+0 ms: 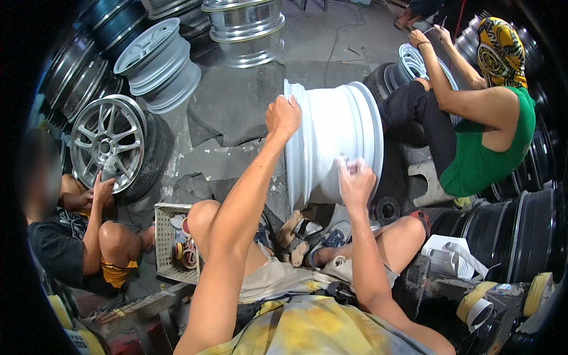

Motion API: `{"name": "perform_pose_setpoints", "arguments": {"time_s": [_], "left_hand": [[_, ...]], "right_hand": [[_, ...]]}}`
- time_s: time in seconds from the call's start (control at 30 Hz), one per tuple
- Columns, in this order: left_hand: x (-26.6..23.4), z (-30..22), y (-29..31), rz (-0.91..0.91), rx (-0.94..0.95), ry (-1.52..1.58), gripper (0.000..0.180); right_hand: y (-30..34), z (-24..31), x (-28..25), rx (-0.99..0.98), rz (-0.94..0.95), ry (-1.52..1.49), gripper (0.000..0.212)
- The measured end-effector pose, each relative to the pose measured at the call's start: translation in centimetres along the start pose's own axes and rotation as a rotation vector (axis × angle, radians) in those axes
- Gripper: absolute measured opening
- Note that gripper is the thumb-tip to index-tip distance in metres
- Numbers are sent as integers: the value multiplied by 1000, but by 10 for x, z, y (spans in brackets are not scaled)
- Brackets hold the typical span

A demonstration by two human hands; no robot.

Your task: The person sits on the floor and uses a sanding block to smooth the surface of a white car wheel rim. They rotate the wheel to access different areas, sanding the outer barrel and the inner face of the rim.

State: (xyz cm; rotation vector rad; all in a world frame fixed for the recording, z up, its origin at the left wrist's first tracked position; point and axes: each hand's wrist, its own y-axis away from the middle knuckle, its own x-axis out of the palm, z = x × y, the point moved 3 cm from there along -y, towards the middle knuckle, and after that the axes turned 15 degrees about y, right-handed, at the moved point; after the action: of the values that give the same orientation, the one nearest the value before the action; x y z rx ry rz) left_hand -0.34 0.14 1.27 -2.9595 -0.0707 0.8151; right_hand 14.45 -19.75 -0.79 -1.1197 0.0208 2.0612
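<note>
- Right in front of the seated worker, a wide, pale grey metal wheel rim (334, 127) stands on its edge above the worker's feet, its barrel turned toward the lap.
- As for how far along the work is, I'd judge the surface work on this rim to be under way: the barrel side I can see looks evenly pale and matt (though glare washes out the middle). What is left I can't say, since the far side and the inside are hidden from here.
- The bare left hand (284, 117) is curled tightly over the top of the rim's left flange, grasping it, and seems to steady it.
- The bare right hand (356, 180) is half curled, whitish fingertips up against the lower right of the barrel; I can't tell whether a scrap of abrasive or anything else is pinched there.
- By the worker's left knee sits a cream perforated plastic basket (167, 269) with small odds and ends inside.
- Farther left, a silver spoked alloy wheel (105, 145) leans against a black rubber tyre (158, 151), near a seated co-worker in a dark shirt (57, 245).
</note>
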Motion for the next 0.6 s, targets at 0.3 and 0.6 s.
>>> {"name": "perform_pose_setpoints", "arguments": {"time_s": [0.3, 0.6], "left_hand": [[1, 4, -2, 15, -4, 12, 41], [-2, 0, -2, -7, 10, 29, 41]], "right_hand": [[0, -5, -2, 47, 75, 17, 36], [8, 7, -3, -15, 100, 54, 35]]}}
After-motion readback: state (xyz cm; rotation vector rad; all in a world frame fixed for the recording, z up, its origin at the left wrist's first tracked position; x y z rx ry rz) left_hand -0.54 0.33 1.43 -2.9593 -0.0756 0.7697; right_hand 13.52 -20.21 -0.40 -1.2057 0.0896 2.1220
